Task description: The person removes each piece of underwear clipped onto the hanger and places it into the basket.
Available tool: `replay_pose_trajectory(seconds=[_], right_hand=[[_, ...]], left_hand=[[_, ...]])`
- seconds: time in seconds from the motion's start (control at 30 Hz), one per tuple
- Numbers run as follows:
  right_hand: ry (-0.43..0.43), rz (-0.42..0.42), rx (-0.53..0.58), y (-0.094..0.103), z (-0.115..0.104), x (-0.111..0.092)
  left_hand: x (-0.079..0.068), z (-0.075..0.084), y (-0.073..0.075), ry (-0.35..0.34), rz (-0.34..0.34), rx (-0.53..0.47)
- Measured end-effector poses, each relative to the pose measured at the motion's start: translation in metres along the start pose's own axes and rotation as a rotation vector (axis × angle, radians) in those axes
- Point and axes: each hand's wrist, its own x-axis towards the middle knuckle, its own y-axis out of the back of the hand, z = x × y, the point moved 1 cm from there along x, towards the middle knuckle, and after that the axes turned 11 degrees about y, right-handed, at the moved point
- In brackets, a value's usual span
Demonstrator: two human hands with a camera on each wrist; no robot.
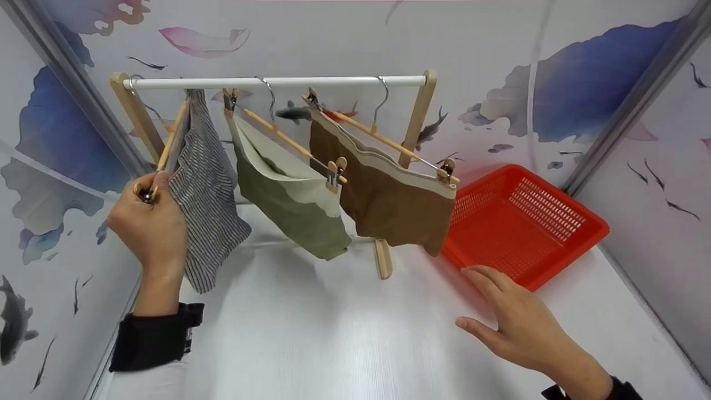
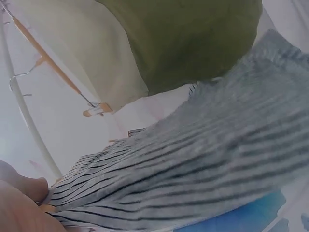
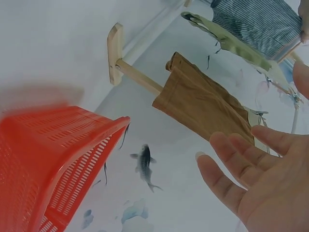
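My left hand grips the near end of a wooden clip hanger, thumb pressed beside its metal clip. From that hanger hangs a striped cloth garment, its stripes filling much of the left wrist view. The hanger's hook meets the left end of a white rail. Beside it hang green shorts with a pale top and a brown garment with a pale waistband, each clipped to its own hanger. My right hand holds nothing, fingers spread and slightly bent, in front of a red basket.
The wooden rack's right post stands behind the brown garment, and a wooden foot shows below it. White tabletop spreads between my arms. Walls printed with fish and leaves enclose the back and sides.
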Motion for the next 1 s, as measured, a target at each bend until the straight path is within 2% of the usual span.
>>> replay_pose_trajectory(seconds=[0.13, 0.4, 0.67, 0.9, 1.0], right_hand=[[-0.011, -0.007, 0.007, -0.001, 0.0, -0.001], [0.0, -0.003, 0.004, -0.005, -0.001, 0.001], [-0.005, -0.009, 0.011, -0.005, -0.002, 0.002], [-0.024, -0.014, 0.02, -0.006, 0.0, 0.0], [-0.03, -0.021, 0.024, -0.007, 0.0, 0.0]], left_hand=[[-0.002, 0.006, 0.011, 0.009, 0.0, 0.017], [-0.009, 0.006, 0.035, -0.071, 0.034, 0.027], [-0.017, -0.008, 0.064, -0.029, 0.036, 0.031], [-0.031, -0.016, 0.089, -0.007, -0.022, 0.022], [-0.034, -0.023, 0.097, 0.032, -0.047, 0.023]])
